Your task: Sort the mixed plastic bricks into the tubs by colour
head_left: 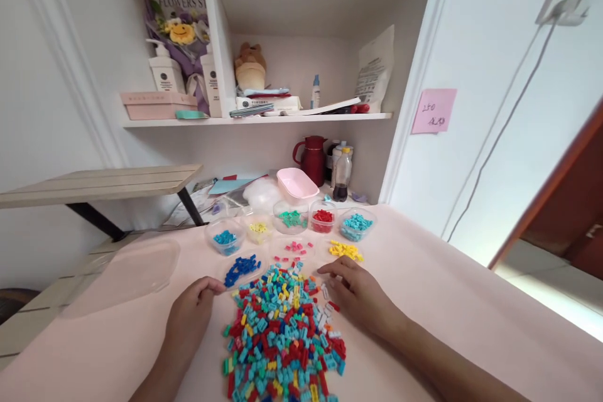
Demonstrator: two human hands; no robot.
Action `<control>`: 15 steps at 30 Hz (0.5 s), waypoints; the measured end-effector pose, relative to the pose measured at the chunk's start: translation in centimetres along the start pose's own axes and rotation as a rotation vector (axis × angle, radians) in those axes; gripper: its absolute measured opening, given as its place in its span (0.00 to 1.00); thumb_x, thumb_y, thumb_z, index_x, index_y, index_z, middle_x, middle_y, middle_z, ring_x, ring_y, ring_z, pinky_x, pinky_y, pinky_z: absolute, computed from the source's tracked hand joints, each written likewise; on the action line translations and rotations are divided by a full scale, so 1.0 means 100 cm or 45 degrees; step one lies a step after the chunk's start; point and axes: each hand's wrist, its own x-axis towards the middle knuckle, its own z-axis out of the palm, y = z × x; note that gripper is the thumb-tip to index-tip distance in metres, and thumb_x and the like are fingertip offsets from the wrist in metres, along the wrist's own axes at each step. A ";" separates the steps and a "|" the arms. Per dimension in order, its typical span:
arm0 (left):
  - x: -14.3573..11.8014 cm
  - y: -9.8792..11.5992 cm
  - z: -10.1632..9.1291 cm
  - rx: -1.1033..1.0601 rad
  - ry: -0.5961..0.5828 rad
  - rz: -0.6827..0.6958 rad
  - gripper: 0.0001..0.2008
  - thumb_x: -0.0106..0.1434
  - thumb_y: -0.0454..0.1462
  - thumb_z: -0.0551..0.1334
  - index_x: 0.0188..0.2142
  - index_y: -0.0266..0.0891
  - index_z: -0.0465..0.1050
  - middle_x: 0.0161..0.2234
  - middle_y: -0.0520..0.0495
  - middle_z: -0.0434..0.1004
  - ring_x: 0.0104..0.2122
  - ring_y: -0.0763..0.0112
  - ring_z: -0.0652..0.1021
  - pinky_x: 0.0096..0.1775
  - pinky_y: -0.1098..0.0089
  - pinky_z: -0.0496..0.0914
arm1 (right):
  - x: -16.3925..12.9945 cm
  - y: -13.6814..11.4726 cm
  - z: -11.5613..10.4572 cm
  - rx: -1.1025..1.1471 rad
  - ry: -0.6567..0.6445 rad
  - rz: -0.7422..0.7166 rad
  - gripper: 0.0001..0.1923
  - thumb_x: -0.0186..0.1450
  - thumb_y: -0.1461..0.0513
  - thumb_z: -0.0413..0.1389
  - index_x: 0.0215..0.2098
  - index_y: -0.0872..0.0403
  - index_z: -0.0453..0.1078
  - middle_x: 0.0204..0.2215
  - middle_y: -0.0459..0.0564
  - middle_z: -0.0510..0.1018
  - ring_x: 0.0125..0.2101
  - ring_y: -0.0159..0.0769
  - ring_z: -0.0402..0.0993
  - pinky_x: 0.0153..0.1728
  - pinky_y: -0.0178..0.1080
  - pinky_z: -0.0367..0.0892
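We seemed to be sorting the brick pile (282, 326) by colour: our right hand (351, 286), loosely spread, apparently empty, lay at its two o'clock; at ten, our left hand (194, 304) was half-curled, its hold we could not tell. The next pick probably called for fine pinching; the tablecloth (447, 301) gave room at three and nine, but tubs (292, 230) crowded twelve.

Two hands (192, 306), one brick pile (282, 333), five brick-filled bowls (213, 229), one jug (315, 161)
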 end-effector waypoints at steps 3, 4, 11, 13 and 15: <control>0.003 0.000 0.000 0.004 0.008 0.011 0.14 0.54 0.39 0.51 0.28 0.43 0.76 0.34 0.51 0.82 0.39 0.63 0.79 0.41 0.68 0.69 | -0.001 0.000 0.002 -0.078 -0.022 -0.033 0.17 0.65 0.65 0.48 0.46 0.50 0.75 0.42 0.52 0.73 0.36 0.37 0.73 0.40 0.39 0.67; 0.004 0.000 -0.001 0.011 0.004 0.014 0.14 0.54 0.39 0.51 0.27 0.43 0.76 0.34 0.51 0.82 0.39 0.63 0.79 0.41 0.68 0.69 | -0.001 -0.001 0.002 -0.097 -0.038 -0.042 0.17 0.64 0.66 0.48 0.44 0.50 0.75 0.42 0.52 0.74 0.36 0.36 0.73 0.41 0.39 0.66; 0.008 -0.004 -0.001 0.046 -0.009 0.029 0.14 0.53 0.41 0.52 0.27 0.44 0.77 0.34 0.51 0.83 0.39 0.62 0.79 0.41 0.68 0.70 | -0.001 -0.004 -0.007 0.060 -0.164 -0.113 0.18 0.62 0.69 0.48 0.42 0.49 0.77 0.38 0.49 0.78 0.37 0.35 0.74 0.40 0.36 0.66; 0.009 -0.005 0.000 0.045 -0.011 0.026 0.14 0.53 0.41 0.52 0.27 0.43 0.77 0.34 0.50 0.83 0.39 0.61 0.79 0.41 0.68 0.70 | 0.000 -0.003 -0.007 0.050 -0.070 -0.057 0.18 0.63 0.68 0.48 0.43 0.50 0.77 0.39 0.50 0.78 0.38 0.36 0.74 0.40 0.36 0.67; 0.009 -0.007 0.001 0.041 -0.015 0.033 0.14 0.53 0.41 0.52 0.28 0.43 0.76 0.35 0.50 0.83 0.40 0.61 0.79 0.42 0.67 0.70 | 0.000 -0.002 -0.005 -0.004 -0.028 -0.032 0.18 0.62 0.68 0.48 0.42 0.50 0.77 0.39 0.50 0.78 0.38 0.37 0.74 0.41 0.37 0.66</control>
